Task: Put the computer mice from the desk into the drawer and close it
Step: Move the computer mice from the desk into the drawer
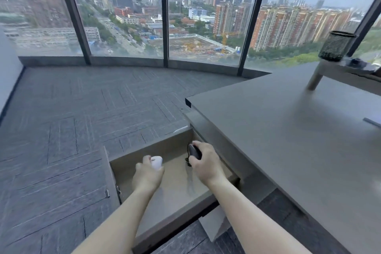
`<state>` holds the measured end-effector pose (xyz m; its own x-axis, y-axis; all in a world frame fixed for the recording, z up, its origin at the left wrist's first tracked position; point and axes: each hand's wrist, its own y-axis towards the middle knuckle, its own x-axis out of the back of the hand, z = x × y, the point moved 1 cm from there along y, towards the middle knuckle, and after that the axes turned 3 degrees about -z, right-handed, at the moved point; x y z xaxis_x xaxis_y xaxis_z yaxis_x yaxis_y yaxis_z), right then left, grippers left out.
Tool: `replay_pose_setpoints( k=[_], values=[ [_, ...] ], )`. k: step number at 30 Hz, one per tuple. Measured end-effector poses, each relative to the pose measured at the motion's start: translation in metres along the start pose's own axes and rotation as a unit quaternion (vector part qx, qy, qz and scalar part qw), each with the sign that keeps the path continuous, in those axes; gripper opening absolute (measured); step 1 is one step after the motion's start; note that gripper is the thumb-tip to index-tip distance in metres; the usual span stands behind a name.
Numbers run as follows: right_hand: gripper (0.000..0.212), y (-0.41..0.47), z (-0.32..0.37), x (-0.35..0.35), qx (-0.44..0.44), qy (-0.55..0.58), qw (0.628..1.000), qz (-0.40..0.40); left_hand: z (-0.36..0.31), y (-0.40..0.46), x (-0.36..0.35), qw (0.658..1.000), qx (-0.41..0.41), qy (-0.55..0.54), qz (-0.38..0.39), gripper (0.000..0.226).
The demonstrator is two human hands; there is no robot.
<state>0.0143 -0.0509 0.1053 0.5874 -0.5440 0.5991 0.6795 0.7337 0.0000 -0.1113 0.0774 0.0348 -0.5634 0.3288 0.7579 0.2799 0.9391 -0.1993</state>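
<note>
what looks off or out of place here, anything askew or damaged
Nothing stands out. The drawer is open; the left hand holds a white mouse, the right hand a black mouse over it.

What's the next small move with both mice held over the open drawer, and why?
Probably lower and let go: the left hand grips the white mouse and the right hand the black mouse, both already inside the open drawer above its bare floor. Nothing appears to block setting them down; closing comes after.

Matt grey desk (288,130), pale wood-look drawer (177,187), mesh-metal pen cup (335,46).
</note>
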Motion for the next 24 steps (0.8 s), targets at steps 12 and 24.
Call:
replay_pose_setpoints(
  k=[12,24],
  values=[
    [0.058,0.035,-0.072,-0.084,-0.145,-0.274,0.925,0.219,0.014,0.025,-0.069,0.994,0.026,0.100,0.022,0.056],
    [0.038,-0.018,-0.020,0.058,0.006,-0.103,0.990,-0.094,-0.096,-0.040,-0.025,0.971,-0.186,-0.140,-0.050,0.035]
  ],
)
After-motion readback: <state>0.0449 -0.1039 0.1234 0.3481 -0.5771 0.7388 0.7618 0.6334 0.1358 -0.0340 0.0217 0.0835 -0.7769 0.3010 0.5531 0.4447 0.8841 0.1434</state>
